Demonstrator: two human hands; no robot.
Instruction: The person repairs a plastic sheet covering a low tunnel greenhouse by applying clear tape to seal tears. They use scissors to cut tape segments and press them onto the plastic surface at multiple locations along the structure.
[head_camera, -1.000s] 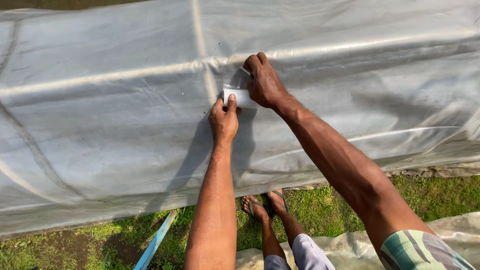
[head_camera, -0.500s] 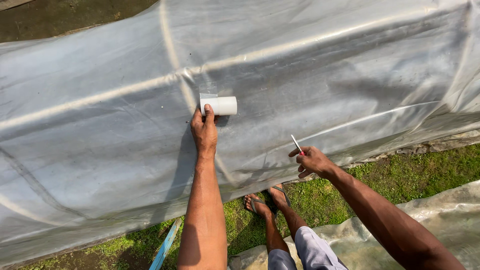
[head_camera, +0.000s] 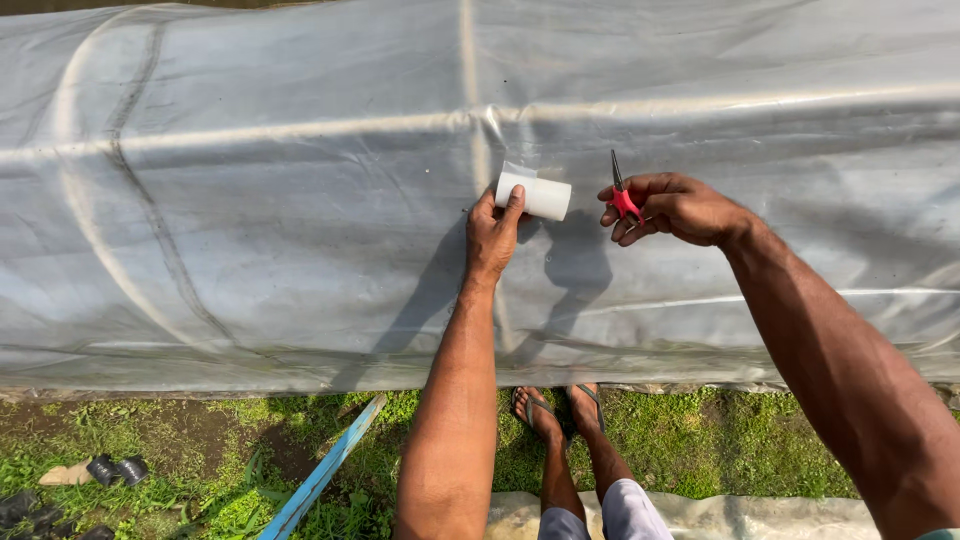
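Right hand (head_camera: 680, 208), which hung low at the sheet's edge half a second ago, has risen level with our left hand (head_camera: 492, 235) and pinches small red-handled scissors (head_camera: 622, 192), blades up. Our left fingers press the white tape roll (head_camera: 535, 195) against the clear plastic sheet (head_camera: 250, 220), just left of the scissors, so a cut looks near. We cannot see the tape's free end.

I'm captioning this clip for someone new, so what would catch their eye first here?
The big translucent plastic sheet stretched over a hooped tunnel fills most of the view. At its middle, the left hand presses a white tape roll against the sheet, while the right hand beside it holds small red-handled scissors, blades up. Below lie grass, sandalled feet and a blue strip.
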